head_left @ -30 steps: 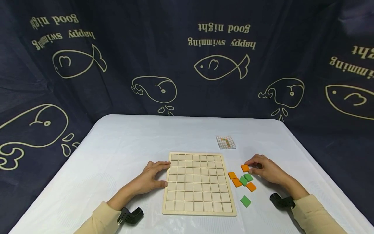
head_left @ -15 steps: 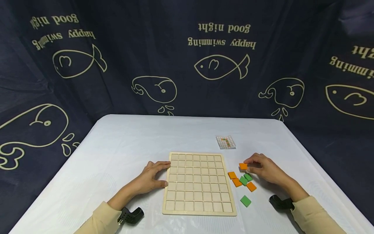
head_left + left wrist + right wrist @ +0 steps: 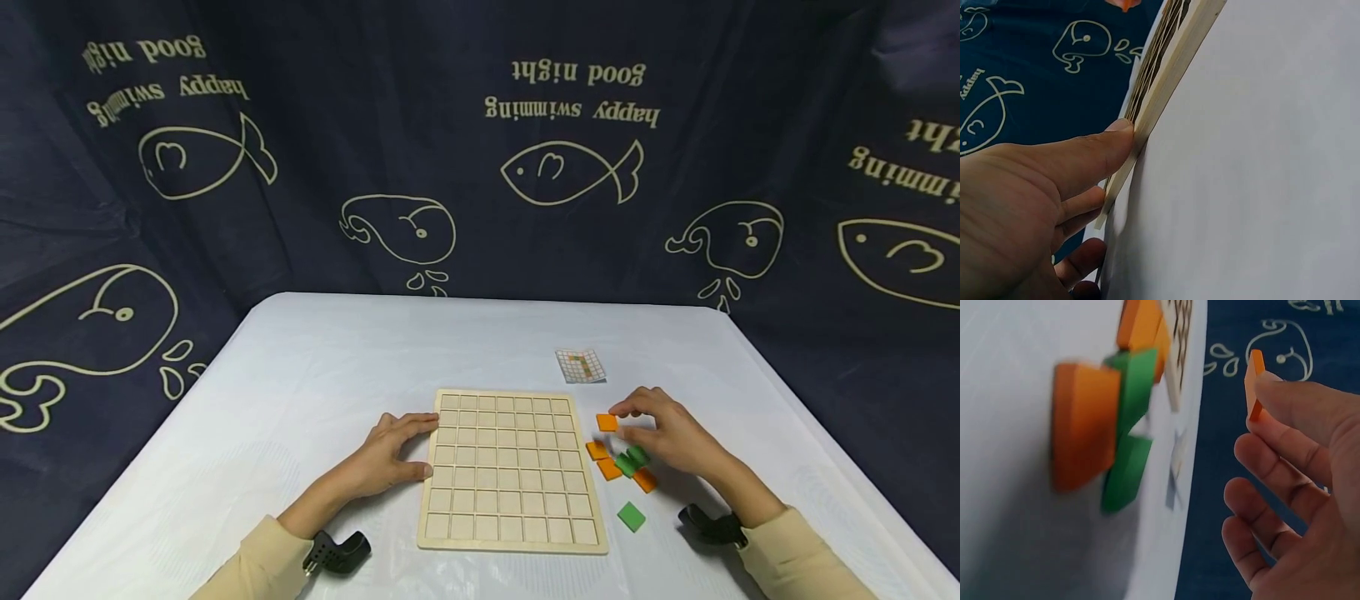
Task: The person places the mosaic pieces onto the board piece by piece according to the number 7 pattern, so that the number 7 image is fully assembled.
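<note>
In the head view, my right hand (image 3: 672, 429) pinches an orange square tile (image 3: 607, 422) between thumb and forefinger, lifted off the table. The right wrist view shows this tile (image 3: 1254, 385) edge-on, the other fingers loosely bent below it. My left hand (image 3: 384, 461) rests at the left edge of a wooden grid board (image 3: 513, 480), its thumb and fingertips touching the rim. Up close, the left thumb (image 3: 1094, 153) lies against the board's side (image 3: 1169, 81). No tiles sit in the board's squares.
Right of the board lie loose orange tiles (image 3: 609, 469) and green tiles (image 3: 625, 464), some overlapping. A lone green tile (image 3: 632, 517) lies nearer the front. Behind the board's right corner is a small pattern card (image 3: 581, 366) on the white table (image 3: 360, 342).
The right hand has raised the orange tile and carried it left, toward the board's right edge. My left hand stays in place on the board.
</note>
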A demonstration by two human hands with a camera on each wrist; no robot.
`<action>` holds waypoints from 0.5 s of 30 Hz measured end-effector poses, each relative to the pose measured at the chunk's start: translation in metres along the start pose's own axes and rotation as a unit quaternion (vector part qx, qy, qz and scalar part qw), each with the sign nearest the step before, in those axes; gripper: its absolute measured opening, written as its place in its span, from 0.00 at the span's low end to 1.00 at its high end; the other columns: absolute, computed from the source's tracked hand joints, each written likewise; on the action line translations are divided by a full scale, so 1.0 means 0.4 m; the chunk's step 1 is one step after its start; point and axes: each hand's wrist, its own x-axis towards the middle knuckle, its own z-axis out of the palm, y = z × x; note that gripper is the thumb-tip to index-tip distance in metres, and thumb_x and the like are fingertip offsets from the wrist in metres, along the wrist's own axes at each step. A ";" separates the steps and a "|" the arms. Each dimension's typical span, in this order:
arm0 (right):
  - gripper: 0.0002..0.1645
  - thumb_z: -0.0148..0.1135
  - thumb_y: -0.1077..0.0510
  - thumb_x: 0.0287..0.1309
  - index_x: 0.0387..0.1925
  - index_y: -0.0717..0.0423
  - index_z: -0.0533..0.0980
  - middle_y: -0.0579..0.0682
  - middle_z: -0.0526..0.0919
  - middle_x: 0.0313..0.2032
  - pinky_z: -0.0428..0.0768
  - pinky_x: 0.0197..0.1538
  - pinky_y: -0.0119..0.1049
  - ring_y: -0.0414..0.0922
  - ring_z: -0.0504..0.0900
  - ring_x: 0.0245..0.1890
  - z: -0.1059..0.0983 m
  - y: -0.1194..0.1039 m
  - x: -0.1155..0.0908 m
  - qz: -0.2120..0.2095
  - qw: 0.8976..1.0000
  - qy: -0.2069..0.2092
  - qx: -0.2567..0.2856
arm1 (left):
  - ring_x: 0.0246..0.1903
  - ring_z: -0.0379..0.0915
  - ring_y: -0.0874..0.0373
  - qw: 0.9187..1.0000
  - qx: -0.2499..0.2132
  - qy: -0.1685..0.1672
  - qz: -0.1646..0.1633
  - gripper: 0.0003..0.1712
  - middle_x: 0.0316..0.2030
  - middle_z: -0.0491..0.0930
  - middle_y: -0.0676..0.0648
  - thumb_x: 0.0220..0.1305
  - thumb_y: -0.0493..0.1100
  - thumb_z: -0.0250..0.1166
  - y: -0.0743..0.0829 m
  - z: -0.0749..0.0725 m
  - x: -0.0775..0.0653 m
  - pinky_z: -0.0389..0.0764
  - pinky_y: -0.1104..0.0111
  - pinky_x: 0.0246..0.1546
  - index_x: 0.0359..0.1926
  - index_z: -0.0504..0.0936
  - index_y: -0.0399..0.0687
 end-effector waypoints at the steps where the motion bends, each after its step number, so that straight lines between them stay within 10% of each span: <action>1: 0.12 0.67 0.56 0.54 0.42 0.45 0.80 0.40 0.80 0.40 0.74 0.47 0.45 0.44 0.73 0.44 0.001 -0.006 0.001 -0.005 1.000 0.003 -0.004 | 0.44 0.53 0.59 1.000 -0.001 0.000 -0.001 0.38 0.67 0.65 0.53 0.53 0.50 0.70 0.000 0.000 0.000 0.59 0.61 0.50 0.65 0.69 0.51; 15: 0.14 0.68 0.60 0.51 0.42 0.47 0.80 0.41 0.80 0.38 0.73 0.43 0.37 0.44 0.72 0.43 0.022 -0.082 0.021 -0.034 0.999 0.040 -0.013 | 0.47 0.54 0.58 1.000 -0.002 0.001 -0.004 0.37 0.67 0.65 0.54 0.53 0.50 0.70 0.001 0.001 0.001 0.58 0.59 0.50 0.64 0.70 0.50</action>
